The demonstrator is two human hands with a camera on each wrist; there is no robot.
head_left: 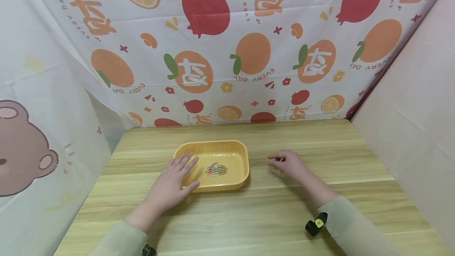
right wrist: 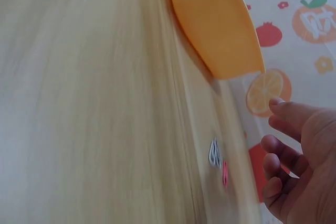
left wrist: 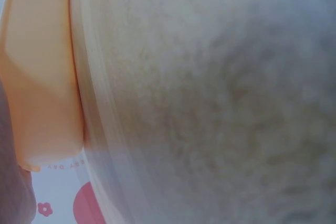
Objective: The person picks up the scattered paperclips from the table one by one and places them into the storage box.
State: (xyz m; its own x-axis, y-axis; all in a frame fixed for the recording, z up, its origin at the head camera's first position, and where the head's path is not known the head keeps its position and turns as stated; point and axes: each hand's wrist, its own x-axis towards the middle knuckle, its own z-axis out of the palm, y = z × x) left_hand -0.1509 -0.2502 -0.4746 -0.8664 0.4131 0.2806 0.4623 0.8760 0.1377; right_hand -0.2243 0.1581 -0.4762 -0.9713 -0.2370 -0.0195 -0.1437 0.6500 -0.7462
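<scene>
A yellow plastic tray (head_left: 202, 188) holds a small heap of colored paper clips (head_left: 216, 170). My left hand (head_left: 171, 183) lies spread across the tray's left end, its straight fingers reaching over the rim and the thumb at the front edge. To the right of the tray, my right hand (head_left: 289, 165) hovers low over the table with loosely bent fingers; in the right wrist view nothing shows between thumb and fingers. Below that hand, silver paper clips (right wrist: 214, 153) lie on the wood beside a pink paper clip (right wrist: 225, 173). The left wrist view is mostly blurred and shows the tray's side wall (left wrist: 44, 77).
The wood-grain table (head_left: 227, 220) ends at a fruit-print cloth (head_left: 227, 102) hung behind it. A cloth with a bear print (head_left: 21, 149) hangs at the left, and a pale cloth (head_left: 412, 102) at the right.
</scene>
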